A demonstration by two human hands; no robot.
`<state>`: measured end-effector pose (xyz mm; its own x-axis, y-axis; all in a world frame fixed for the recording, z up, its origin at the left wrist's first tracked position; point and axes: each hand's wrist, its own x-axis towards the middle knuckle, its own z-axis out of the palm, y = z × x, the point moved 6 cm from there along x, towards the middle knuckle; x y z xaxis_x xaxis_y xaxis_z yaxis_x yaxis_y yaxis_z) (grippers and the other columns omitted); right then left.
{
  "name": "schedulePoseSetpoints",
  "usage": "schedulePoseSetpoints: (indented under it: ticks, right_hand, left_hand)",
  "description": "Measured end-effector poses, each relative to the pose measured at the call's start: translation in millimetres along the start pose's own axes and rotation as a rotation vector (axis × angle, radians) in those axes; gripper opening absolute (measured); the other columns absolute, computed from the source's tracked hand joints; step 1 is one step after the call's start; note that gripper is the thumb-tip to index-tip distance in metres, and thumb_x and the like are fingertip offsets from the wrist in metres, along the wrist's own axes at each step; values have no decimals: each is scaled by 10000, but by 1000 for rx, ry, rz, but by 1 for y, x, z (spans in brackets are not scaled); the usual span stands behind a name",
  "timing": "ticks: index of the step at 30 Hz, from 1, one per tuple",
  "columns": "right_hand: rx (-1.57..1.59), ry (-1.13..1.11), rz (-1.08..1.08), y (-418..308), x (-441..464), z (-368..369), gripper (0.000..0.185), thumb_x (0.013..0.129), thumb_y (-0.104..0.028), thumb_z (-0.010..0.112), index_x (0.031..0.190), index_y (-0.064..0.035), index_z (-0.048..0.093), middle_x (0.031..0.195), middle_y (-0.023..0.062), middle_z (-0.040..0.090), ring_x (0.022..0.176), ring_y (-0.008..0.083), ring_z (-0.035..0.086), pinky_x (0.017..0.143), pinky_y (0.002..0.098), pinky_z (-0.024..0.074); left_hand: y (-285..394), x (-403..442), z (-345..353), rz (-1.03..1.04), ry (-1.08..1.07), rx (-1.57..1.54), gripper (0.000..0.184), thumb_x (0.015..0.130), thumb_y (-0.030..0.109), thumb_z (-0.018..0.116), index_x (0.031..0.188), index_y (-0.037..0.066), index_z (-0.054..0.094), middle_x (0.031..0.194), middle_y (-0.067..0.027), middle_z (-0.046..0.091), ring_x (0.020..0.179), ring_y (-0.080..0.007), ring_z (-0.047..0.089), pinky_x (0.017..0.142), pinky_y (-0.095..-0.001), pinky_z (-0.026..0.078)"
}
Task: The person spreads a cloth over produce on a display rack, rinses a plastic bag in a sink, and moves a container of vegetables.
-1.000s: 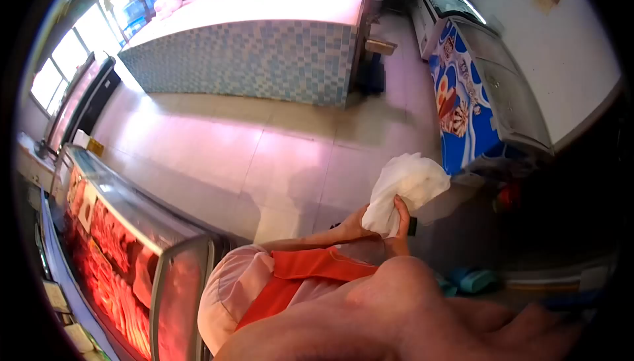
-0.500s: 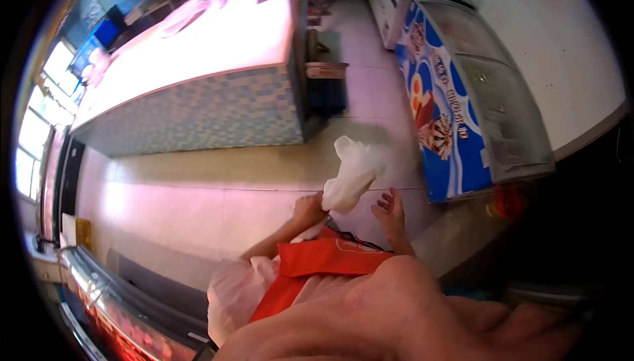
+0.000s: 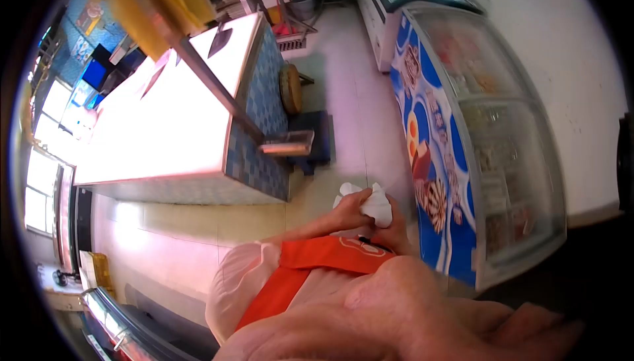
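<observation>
A crumpled white cloth or thin bag [image 3: 378, 206] is bunched up between my two hands, in front of the red apron [image 3: 323, 254]. My left hand [image 3: 353, 210] is closed around its left side, with a bit of white showing beyond the fingers. On the right side my right hand [image 3: 394, 224] grips the same white bundle from below. The two hands are close together, and some fingers are hidden behind the material.
A tiled counter [image 3: 178, 136] with a bright top stands at the left. A glass-topped freezer [image 3: 456, 163] with a blue printed side runs along the right wall. Blue stool [image 3: 310, 138] and round wooden stool [image 3: 289, 89] are beside the counter. A lit display case [image 3: 125, 334] is at lower left.
The view has swung right, towards the aisle and freezer. My right hand, open and apart from the white material half a second ago, has closed on it, and the material is bunched smaller.
</observation>
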<state>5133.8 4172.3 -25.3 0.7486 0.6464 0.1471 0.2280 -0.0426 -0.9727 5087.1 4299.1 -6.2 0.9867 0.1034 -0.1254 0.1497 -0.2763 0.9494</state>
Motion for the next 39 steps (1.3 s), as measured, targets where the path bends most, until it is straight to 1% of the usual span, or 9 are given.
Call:
schedulePoseSetpoints:
  ticks: [6,9,12,23,29,32,33,34,39]
  right_hand:
    - [266,-171,201,35,199,-21,552,669,-76,718,1172,-19,499,1037,91,590,947,185,573,816,294,457]
    - [424,-242,350,69,285,-16,538,680,-56,703,1174,-27,494,1044,71,579,960,170,560,822,289,450]
    - [543,-268,330,97,366,-10,558,688,-35,695,1196,-25,464,1071,75,561,990,172,544,839,292,441]
    - [527,-322,279,141,669,-40,627,694,-49,681,1251,-7,396,1092,98,556,975,185,551,837,304,443]
    - [317,-460,226,222,857,-29,709,725,-106,711,1310,2,325,1219,126,451,1077,197,477,833,308,442]
    - [529,-620,336,178,964,0,833,735,-141,710,1391,-42,207,1344,153,316,1185,253,389,896,350,420]
    - [565,-643,383,171,995,9,858,737,-156,710,1405,-54,182,1363,157,296,1202,265,374,912,362,413]
    - [496,-723,380,163,1025,19,919,734,-191,712,1424,-84,115,1402,143,274,1276,255,307,1036,378,262]
    - [307,-903,250,187,1160,84,1022,701,-202,746,1435,-88,44,1396,158,270,1261,275,319,1017,384,293]
  left_hand:
    - [7,125,-102,249,374,190,765,586,178,765,1254,55,414,1241,-182,427,1149,-308,426,955,-378,378]
    - [4,213,-134,264,166,-255,789,567,198,796,1251,63,427,1181,-164,483,1100,-309,470,946,-364,387]
    - [-73,301,-143,182,-19,-70,776,568,203,803,1246,79,447,1160,-139,519,1080,-287,499,942,-345,392]
    - [-65,581,-312,-169,-252,218,640,674,340,715,1214,92,476,1121,-164,576,1043,-313,554,875,-368,448]
    - [-115,717,-427,-257,228,149,618,692,329,706,1235,143,476,1106,-167,582,1029,-318,561,879,-373,447]
    - [-123,763,-505,-195,498,127,625,689,239,730,1242,105,473,1098,-139,594,1019,-274,576,876,-358,451]
    - [-131,774,-529,-223,572,-27,635,674,226,746,1230,81,476,1105,-132,592,1023,-263,573,873,-354,454]
    - [-141,781,-554,-246,642,-186,645,660,213,763,1219,58,480,1112,-126,589,1026,-253,571,870,-349,456]
    - [-163,856,-661,-140,834,-712,540,730,99,700,1212,15,474,1097,-104,582,1004,-222,571,852,-362,476]
